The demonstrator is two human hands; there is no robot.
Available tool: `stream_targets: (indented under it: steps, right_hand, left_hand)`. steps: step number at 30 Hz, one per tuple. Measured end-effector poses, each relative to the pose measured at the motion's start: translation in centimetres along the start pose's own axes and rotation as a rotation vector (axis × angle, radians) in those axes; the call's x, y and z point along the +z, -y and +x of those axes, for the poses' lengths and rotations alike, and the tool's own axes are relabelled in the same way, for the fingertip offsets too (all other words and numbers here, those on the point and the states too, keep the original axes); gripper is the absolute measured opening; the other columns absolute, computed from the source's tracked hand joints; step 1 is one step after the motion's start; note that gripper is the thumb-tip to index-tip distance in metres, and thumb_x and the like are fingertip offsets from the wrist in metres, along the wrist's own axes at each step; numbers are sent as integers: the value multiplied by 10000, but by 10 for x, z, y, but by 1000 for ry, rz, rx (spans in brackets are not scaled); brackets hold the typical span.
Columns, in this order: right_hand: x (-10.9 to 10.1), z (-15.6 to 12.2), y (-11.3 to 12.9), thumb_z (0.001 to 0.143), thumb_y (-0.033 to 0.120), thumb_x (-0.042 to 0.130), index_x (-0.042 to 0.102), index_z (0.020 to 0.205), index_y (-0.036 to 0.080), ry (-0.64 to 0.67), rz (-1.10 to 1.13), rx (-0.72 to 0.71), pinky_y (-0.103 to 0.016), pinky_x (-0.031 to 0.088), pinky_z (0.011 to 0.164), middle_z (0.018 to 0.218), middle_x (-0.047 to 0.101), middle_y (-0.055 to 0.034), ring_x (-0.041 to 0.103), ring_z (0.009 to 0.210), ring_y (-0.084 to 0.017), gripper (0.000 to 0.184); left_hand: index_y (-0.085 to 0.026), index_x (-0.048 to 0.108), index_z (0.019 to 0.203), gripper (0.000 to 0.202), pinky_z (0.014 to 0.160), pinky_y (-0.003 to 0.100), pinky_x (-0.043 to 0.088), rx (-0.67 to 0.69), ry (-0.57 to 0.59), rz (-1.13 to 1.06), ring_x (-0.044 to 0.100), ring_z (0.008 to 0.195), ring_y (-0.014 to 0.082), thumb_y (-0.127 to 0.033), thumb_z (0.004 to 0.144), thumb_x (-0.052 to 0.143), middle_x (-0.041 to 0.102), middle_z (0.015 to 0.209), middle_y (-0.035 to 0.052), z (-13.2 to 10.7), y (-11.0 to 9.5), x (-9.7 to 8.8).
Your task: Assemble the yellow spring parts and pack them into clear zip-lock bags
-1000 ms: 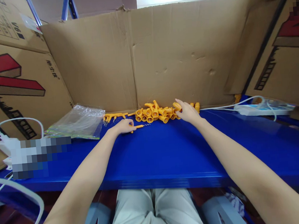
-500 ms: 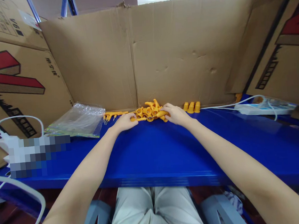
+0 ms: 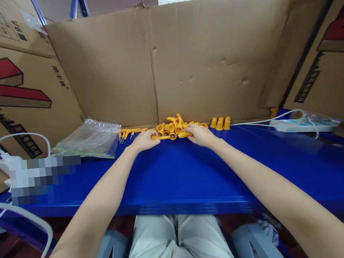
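Yellow corkscrew (image 3: pixel 162 138), held at the near side of the pile of yellow caps (image 3: pixel 171 128), its ribbed shank pointing toward the right hand. Left hand (image 3: pixel 144 141): fingers closed around the corkscrew's handle end, at the left edge of the pile. Right hand (image 3: pixel 202 135): thumb and fingers pinching a held yellow cap (image 3: pixel 185 134) in front of the pile's right part, roughly level with the shank. The metal spiral is hard to make out against the pile; whether it touches the held cap cannot be told.

The step in hand appears to be lining up the two held parts. It is probably best done with the left hand steady on the handle, the right-hand grip kept well back on the cap, and both axes on one line, since a tilted approach could catch the spiral on the rim. Keeping both parts slightly clear of the pile would likely avoid knocking it.

Beyond the hands: T-handled pieces (image 3: pixel 131 131) lie just left of the pile, some with spirals showing; farther left, a clear plastic bag (image 3: pixel 88 139). Three upright yellow caps (image 3: pixel 220 124) stand just right of it; well to the right, a white power strip (image 3: pixel 302 126). Behind the pile rises a cardboard panel (image 3: pixel 208 61); beneath it spreads the blue table (image 3: pixel 182 176).
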State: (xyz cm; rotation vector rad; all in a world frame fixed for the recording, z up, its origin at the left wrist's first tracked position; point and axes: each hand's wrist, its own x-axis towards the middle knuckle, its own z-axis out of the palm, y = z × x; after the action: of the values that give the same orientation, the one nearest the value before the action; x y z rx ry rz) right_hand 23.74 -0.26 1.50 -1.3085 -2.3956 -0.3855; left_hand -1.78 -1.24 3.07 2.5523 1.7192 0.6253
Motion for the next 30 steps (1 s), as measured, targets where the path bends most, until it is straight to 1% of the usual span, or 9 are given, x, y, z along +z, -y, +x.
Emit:
stream_targets:
  steps: [3,7,10,12,16,19,25,27,30]
  right_hand:
    - [6,2,3,825,184,525,584,1180,182,-44,116,-71,-357,449,875,1122,596,-105,582,1013,-233,360]
    - [12,5,11,836,194,524,564,1209,119,-52,238,-141,-363,428,918,1103,584,-141,575,1014,-226,383]
    - [12,5,14,840,204,527,568,1206,126,-47,294,-144,-378,427,925,1092,592,-142,576,1011,-225,377]
    - [11,5,15,833,214,543,584,1184,150,-32,351,-136,-381,428,926,1105,607,-126,577,1022,-223,358]
    - [10,5,13,836,237,547,607,1132,155,92,515,-110,-342,462,872,1081,651,-90,609,962,-196,313]
    - [8,5,12,837,255,547,599,1131,145,139,552,-75,-325,478,830,1058,664,-82,623,907,-184,317]
    - [6,6,14,807,213,568,617,1095,153,79,483,-93,-352,469,859,1070,657,-93,617,940,-207,297]
    - [7,6,13,814,245,567,617,1101,166,58,515,-90,-364,468,867,1092,649,-92,614,953,-212,302]
    - [8,7,11,825,303,559,617,1092,162,72,624,-86,-375,473,864,1074,649,-90,614,946,-214,307]
  left_hand:
    - [-185,624,875,276,583,261,358,8,10,-9,541,629,168,-339,683,499,599,653,10,-1,-4,0]
    - [-190,614,927,292,618,263,386,47,10,17,564,675,173,-332,699,500,633,735,20,-1,-8,4]
    - [-199,600,971,316,647,277,403,67,1,88,582,732,195,-355,709,517,642,807,35,-1,-8,7]
    - [-204,591,991,324,653,284,409,62,9,117,590,747,207,-361,716,521,641,803,38,-1,-7,8]
    - [-217,597,963,284,653,287,409,40,6,135,596,749,212,-317,708,523,641,782,35,-1,-9,9]
    - [-216,606,931,261,659,285,410,46,-15,111,595,761,209,-315,702,529,646,799,38,-1,-10,10]
    - [-196,611,896,255,630,270,400,47,-42,-8,575,705,179,-309,678,544,635,753,26,0,-9,11]
    - [-187,608,892,257,615,263,392,49,-45,-53,568,688,170,-309,674,546,632,740,23,0,-10,11]
    - [-186,608,896,254,612,261,384,61,-61,-48,565,685,167,-296,677,541,629,736,20,-2,-12,8]
